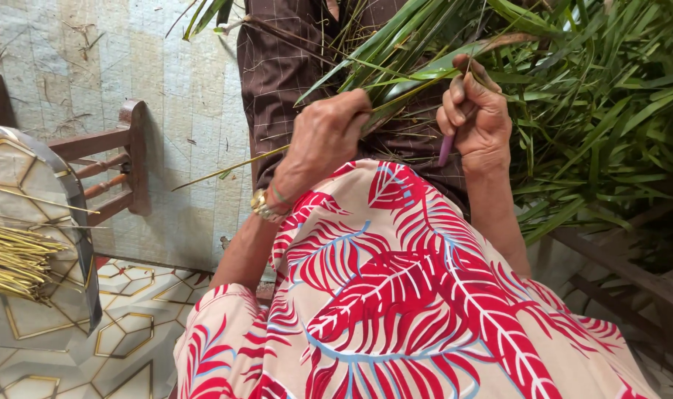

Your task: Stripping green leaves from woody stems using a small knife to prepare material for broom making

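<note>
— Fingers (351, 111) of my left hand (323, 139) are curled tight around a long green leaf (414, 81), pinching it where it narrows to a pale midrib. What do you make out to the left of them?

— Well off to the left of those fingers I see a bundle of yellow sticks (11, 258) lying on a rounded patterned surface (48, 192), and nearer, a brown wooden chair frame (122, 162) against the pale woven mat (174, 89). A thin yellowish strip (226, 168) runs from under your left fingers down towards that side.

— Agreed. On the wrist below the fingers sits a gold watch (261, 204). Just under both hands lies brown checked cloth (285, 66), and closer to me the red and white leaf-print garment (410, 295).

— And the right side?

— My right hand (475, 122) is just beside the left, apart from it, fingers closed round a slim purple-handled tool (446, 148). Its handle end pokes out below the fist; I cannot tell what the upper end looks like, the thumb and leaves hide it. The same green leaf passes from the left fingers up past the right thumb.

— Further right?

— Beyond the right fingers, a big heap of green leaves (602, 111), with dark wooden slats (624, 273) beneath it.
</note>
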